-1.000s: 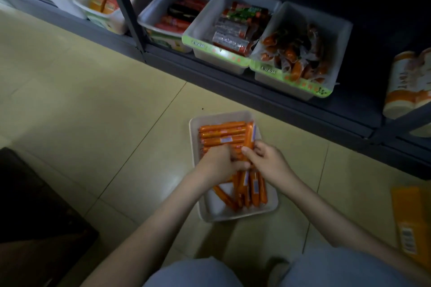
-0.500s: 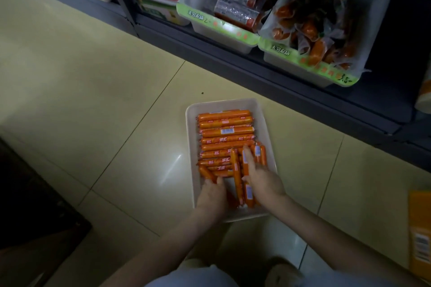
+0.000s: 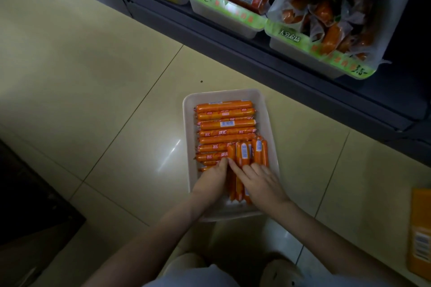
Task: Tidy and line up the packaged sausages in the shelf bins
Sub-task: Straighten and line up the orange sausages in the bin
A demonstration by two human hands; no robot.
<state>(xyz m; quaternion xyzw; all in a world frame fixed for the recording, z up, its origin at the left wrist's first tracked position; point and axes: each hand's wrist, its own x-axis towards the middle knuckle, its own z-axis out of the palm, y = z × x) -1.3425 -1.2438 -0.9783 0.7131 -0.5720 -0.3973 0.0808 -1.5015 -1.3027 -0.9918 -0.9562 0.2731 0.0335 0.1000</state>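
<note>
on the floor, one white tray sits in front of the shelf. at the tray's far end about eight crosswise sausages lie in neat rows; at its near right, four lengthwise sausages lie side by side. both hands are in the tray's near half. the right hand rests on the lengthwise sausages with straight fingers, gripping nothing. the left hand touches them from the side, its fingers hidden underneath, so i cannot tell whether it holds one. beyond the tray, two shelf bins hold more packs.
</note>
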